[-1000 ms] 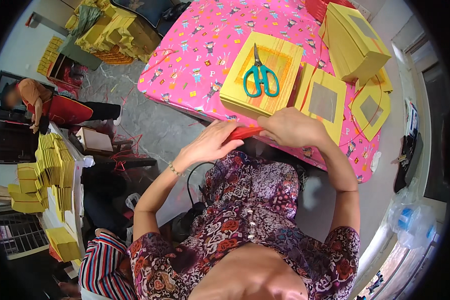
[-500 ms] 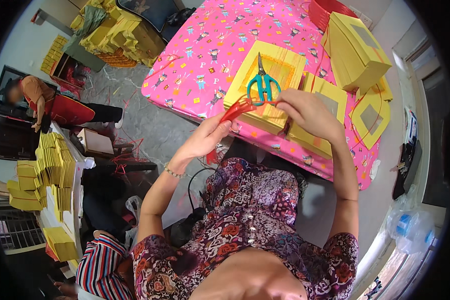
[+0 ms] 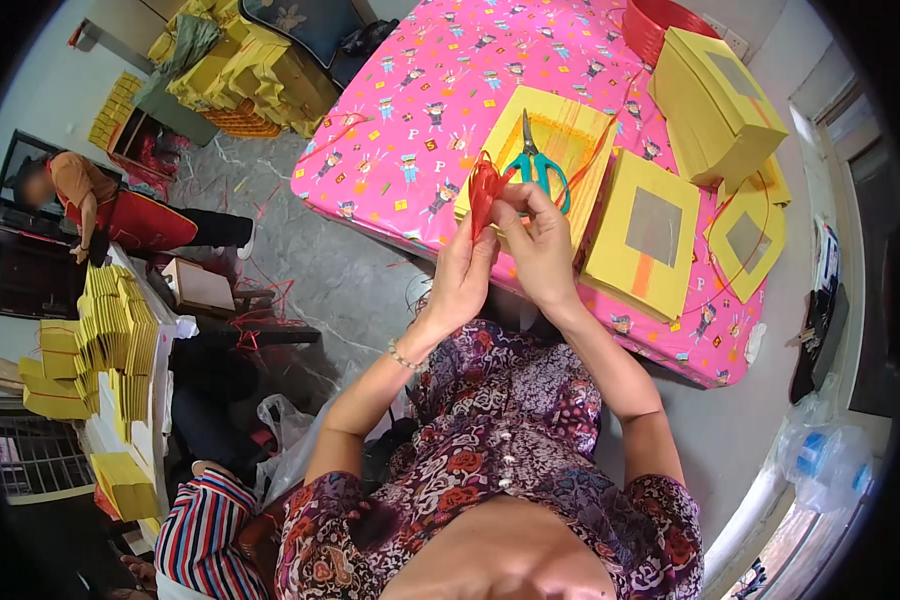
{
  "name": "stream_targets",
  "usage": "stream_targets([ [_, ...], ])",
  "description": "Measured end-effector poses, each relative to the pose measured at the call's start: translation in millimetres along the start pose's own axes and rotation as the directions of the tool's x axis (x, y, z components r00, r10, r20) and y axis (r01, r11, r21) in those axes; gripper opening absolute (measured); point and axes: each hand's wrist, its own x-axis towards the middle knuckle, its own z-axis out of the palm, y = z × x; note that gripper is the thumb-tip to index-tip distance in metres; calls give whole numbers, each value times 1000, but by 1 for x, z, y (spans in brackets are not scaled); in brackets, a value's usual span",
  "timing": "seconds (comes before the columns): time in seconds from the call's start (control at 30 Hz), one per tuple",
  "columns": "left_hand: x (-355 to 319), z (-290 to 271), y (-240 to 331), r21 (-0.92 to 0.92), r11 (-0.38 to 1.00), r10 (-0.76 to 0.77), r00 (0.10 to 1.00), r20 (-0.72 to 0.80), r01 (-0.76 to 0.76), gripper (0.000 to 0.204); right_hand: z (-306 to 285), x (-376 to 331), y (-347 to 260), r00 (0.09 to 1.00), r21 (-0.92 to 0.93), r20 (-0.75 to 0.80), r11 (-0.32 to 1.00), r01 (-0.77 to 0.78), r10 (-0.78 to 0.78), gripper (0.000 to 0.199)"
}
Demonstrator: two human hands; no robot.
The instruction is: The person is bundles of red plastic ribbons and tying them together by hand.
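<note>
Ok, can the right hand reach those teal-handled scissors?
Probably yes: the scissors appear just beyond the right hand, largely uncovered, though that hand seems busy at the red bundle.

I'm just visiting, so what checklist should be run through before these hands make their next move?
1. Red bundle held by the left hand: ok, its top stands above the fingers.
2. Right hand gripping the bundle: cannot tell; its fingers hide any contact.
3. Scissors pointing away from the person: ok.
4. Scissors fully visible: not ok; the right hand covers part of the handles.
5. Windowed stack lying flat on the pink table: ok.
</note>
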Motion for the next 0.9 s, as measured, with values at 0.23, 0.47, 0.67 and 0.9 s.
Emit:
stream_targets([
  [0.23, 3, 8, 8, -97, 983, 127, 965, -229, -153, 29, 15, -7, -9, 999, -189, 30, 981, 50, -45, 21],
  [0.47, -2, -43, 92, -595, 758, 192, 963, -189, -268, 19, 23, -37, 3, 850, -515, 516, 756, 404, -102, 50],
  [0.67, -10, -81, 146, -644, 629, 359, 897, -256, -436, 20, 37, -95, 65, 649, -203, 755, 974, 95, 94, 40],
  [0.9, -18, -203, 128, -276, 728, 432, 732, -526, -628, 23, 2, -107, 106, 546, -292, 811, 954, 70, 208, 36],
])
